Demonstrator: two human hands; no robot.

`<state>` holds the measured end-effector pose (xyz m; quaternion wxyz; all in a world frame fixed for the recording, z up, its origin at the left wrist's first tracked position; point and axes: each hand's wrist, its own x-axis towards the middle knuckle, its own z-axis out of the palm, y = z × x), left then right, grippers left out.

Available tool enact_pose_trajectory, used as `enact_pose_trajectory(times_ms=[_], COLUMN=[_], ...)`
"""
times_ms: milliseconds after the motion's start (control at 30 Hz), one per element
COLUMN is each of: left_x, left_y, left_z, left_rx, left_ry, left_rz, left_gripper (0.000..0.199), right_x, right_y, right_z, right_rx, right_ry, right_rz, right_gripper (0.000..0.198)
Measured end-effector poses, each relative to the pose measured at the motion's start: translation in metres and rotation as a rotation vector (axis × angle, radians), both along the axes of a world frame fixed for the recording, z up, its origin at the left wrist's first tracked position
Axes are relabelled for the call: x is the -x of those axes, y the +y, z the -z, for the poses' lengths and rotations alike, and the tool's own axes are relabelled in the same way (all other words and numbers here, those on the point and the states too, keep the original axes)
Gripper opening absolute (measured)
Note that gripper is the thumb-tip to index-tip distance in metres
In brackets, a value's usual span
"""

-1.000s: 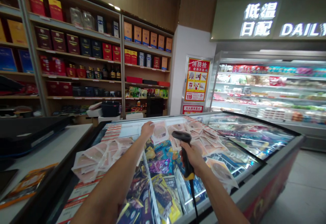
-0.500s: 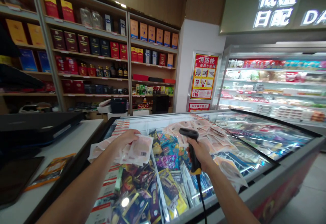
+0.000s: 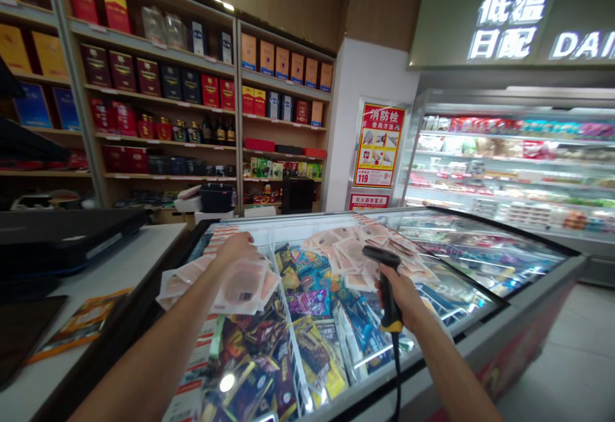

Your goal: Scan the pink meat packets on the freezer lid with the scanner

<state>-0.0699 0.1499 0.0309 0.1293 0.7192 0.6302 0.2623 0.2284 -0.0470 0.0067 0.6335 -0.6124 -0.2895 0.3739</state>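
My right hand [image 3: 400, 294] grips a black and yellow barcode scanner [image 3: 388, 281] by its handle, the head pointing left and a cable hanging below. Over the left part of the glass-topped freezer [image 3: 355, 380], my left hand [image 3: 237, 248] has its fingers curled at the upper edge of some flat see-through packets [image 3: 240, 287]; the fingertips are partly hidden. Each packet shows a pale round item inside, and a dark barcode is on the top one. A second, spread-out pile of similar packets [image 3: 355, 252] lies on the glass beyond the scanner.
Colourful bagged goods [image 3: 307, 300] show beneath the glass. To the left stands a white counter [image 3: 158, 249] with a black device [image 3: 72, 236] and an orange pouch [image 3: 81, 323]. Behind are shelves of boxed bottles [image 3: 163, 79]; a lit refrigerated display [image 3: 509, 159] stands at right.
My right hand has moved right with the scanner. The packets under my left hand now lie more fanned out, and the large packet at the freezer's right edge is mostly hidden behind my right arm.
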Motion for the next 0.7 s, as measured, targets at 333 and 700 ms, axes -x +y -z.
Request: enact_pose_trajectory(times_ms=[333, 700], left_x=[-0.174, -0.267], left_y=[-0.049, -0.074], left_z=[0.03, 0.077], left_rx=[0.147, 0.519], left_ry=[-0.113, -0.472], left_rz=[0.429, 0.331], left_gripper=[0.022, 0.027], right_x=[-0.036, -0.062], right_y=[-0.018, -0.036], right_z=[0.008, 0.009], right_rx=[-0.002, 0.018], right_ry=[0.029, 0.032], right_rz=[0.094, 0.203], right_gripper=[0.03, 0.026])
